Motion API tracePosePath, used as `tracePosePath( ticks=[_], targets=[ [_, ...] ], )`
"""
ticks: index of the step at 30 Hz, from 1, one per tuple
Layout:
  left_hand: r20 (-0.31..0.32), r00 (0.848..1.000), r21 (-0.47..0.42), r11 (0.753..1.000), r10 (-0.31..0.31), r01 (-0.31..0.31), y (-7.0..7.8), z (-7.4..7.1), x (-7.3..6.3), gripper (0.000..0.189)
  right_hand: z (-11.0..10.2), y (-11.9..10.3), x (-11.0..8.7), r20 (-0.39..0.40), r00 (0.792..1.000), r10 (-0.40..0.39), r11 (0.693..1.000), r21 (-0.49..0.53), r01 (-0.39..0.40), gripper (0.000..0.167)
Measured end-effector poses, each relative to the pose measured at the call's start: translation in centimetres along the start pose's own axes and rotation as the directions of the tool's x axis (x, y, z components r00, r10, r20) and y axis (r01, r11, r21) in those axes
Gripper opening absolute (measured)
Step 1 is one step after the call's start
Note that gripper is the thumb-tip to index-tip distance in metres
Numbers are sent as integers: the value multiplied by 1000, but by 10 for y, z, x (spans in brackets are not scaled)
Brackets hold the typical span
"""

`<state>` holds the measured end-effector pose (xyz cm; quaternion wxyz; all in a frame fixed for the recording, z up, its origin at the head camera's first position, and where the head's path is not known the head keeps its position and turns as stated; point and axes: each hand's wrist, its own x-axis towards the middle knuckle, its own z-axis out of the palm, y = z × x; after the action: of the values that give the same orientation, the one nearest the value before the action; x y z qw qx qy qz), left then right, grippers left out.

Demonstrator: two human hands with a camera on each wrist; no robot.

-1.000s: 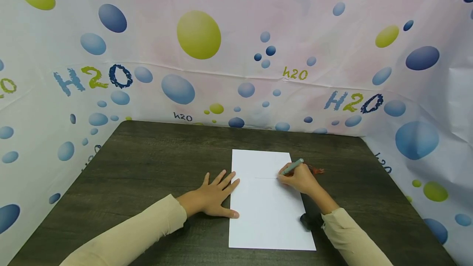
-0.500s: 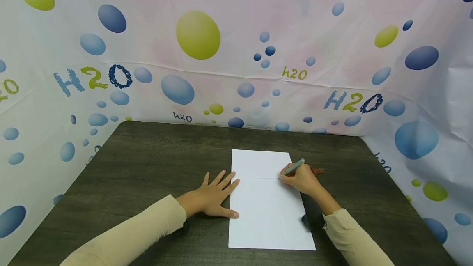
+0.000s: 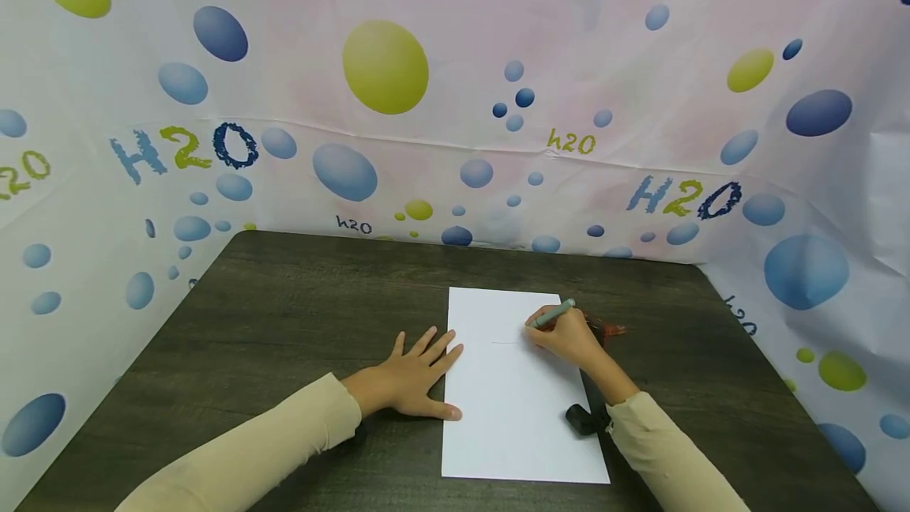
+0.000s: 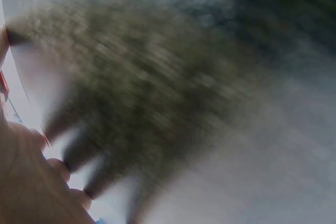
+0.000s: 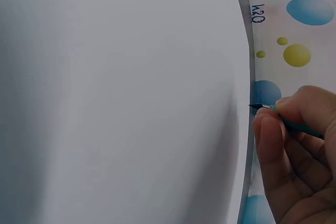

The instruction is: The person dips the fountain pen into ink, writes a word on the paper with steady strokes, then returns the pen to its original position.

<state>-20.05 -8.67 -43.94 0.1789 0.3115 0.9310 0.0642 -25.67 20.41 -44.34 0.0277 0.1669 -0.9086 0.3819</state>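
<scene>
A white sheet of paper lies on the dark table, with a thin straight line drawn across its upper part. My left hand rests with spread fingers on the sheet's left edge. Near the paper's right edge, my right hand pinches a grey-green pen between thumb and fingers. In the right wrist view the pen's dark tip points out past the fingertips; whether it touches the paper I cannot tell. The left wrist view is mostly blurred, showing only part of the left hand.
Behind the right hand, a small reddish-brown object lies on the table, partly hidden. A black device sits at the right wrist over the paper. A bubble-printed sheet hangs behind and beside the table.
My right hand has moved a little left and away from me with the pen, off the line's right end. The left hand stays in place.
</scene>
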Motion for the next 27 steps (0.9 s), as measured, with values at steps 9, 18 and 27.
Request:
tracePosePath(
  ticks=[9,18,27],
  targets=[
    [-3,1000,5,1000,1,-1,-1,1,2,100,8,-7,11,-7,1000,7,1000,-12,-7,4],
    [-3,1000,-7,1000,14,-14,-3,1,4,101,14,-8,16,4,999,45,998,-46,-45,6],
    [-2,999,11,999,51,-51,6,-6,13,105,14,-13,15,3,999,46,998,-48,-46,8]
  ],
)
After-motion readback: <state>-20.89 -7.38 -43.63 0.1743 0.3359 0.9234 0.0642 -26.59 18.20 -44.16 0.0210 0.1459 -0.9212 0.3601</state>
